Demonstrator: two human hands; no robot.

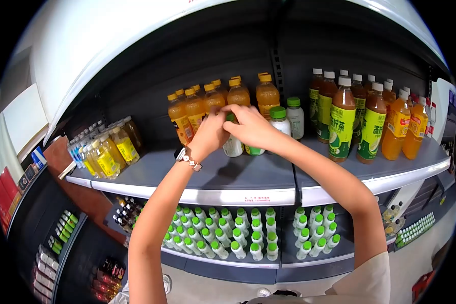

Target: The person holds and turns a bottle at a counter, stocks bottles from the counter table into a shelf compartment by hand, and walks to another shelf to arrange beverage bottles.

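Observation:
My left hand and my right hand meet over the upper shelf, with fingers bent around the top of a white bottle with a green cap. My fingers partly hide that bottle. Another white and green bottle stands just under my right hand. To the right are two more white bottles with green caps, one nearer and one farther back. Behind my hands stand orange juice bottles with orange caps. Which hand bears on the bottle is partly hidden.
Tall green-labelled tea bottles and orange bottles stand on the right of the shelf. Yellow-labelled bottles are at the left. Rows of small green-capped bottles fill the shelf below.

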